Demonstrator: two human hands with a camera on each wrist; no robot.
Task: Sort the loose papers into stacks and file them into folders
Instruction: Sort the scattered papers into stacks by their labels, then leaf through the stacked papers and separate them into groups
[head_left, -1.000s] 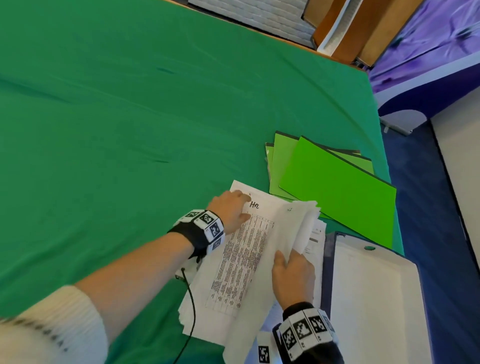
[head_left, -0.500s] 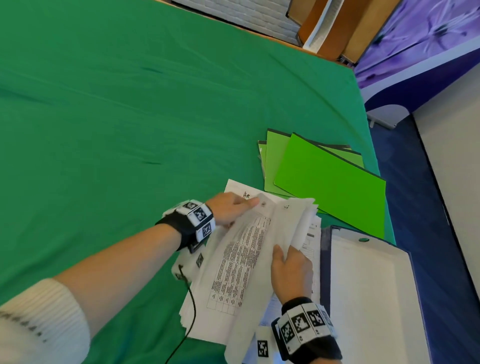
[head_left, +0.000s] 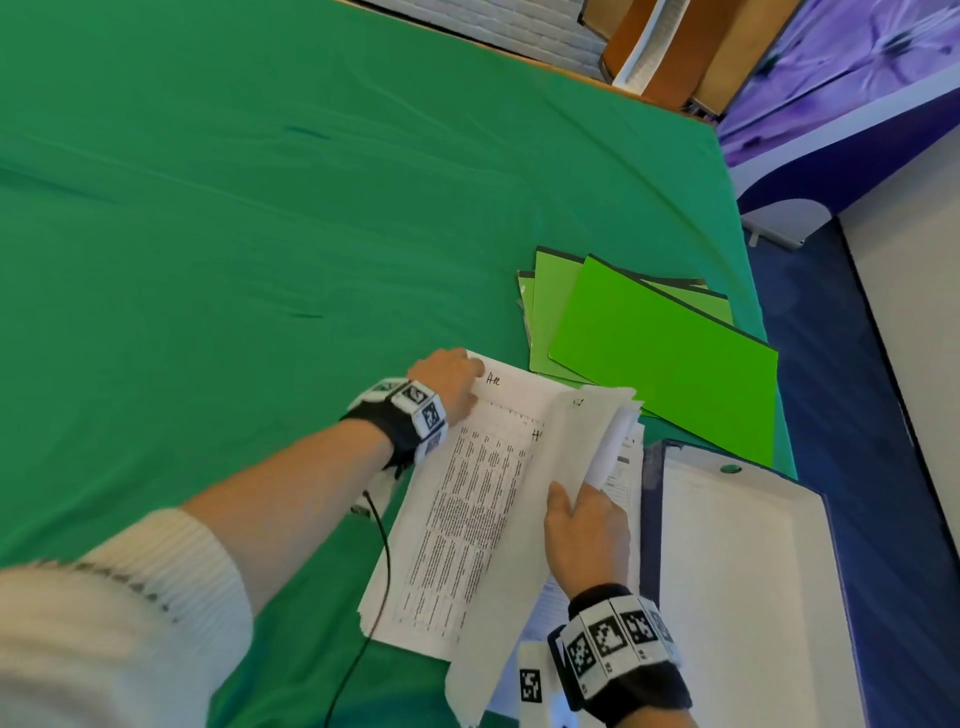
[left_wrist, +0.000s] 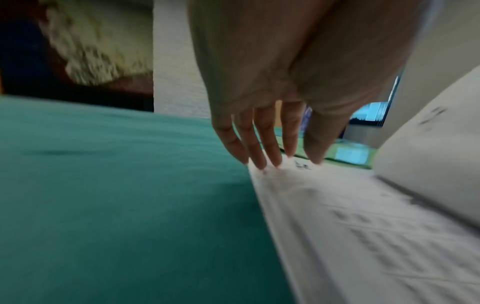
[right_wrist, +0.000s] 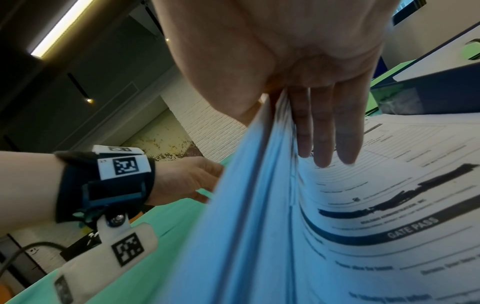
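A pile of loose printed papers (head_left: 467, 509) lies on the green cloth near the front edge. My left hand (head_left: 452, 382) rests its straight fingertips (left_wrist: 265, 158) on the far left corner of the exposed sheet (left_wrist: 363, 226). My right hand (head_left: 587, 525) pinches a bundle of sheets (head_left: 582, 431) and holds it lifted and folded back, thumb on one side and fingers (right_wrist: 324, 133) on the other. Under the bundle (right_wrist: 246, 205) lies a form headed GATE PASS (right_wrist: 402, 205). Several green folders (head_left: 660, 338) lie fanned just beyond the pile.
An open dark blue folder (head_left: 743, 571) with a white inside lies right of the pile, at the table's right edge. The green cloth (head_left: 260, 208) spreads wide to the left and far side. A thin black cable (head_left: 382, 545) runs from my left wrist.
My left hand's fingers have drawn back from further in on the exposed sheet to its far left corner. The right hand still holds the bundle raised.
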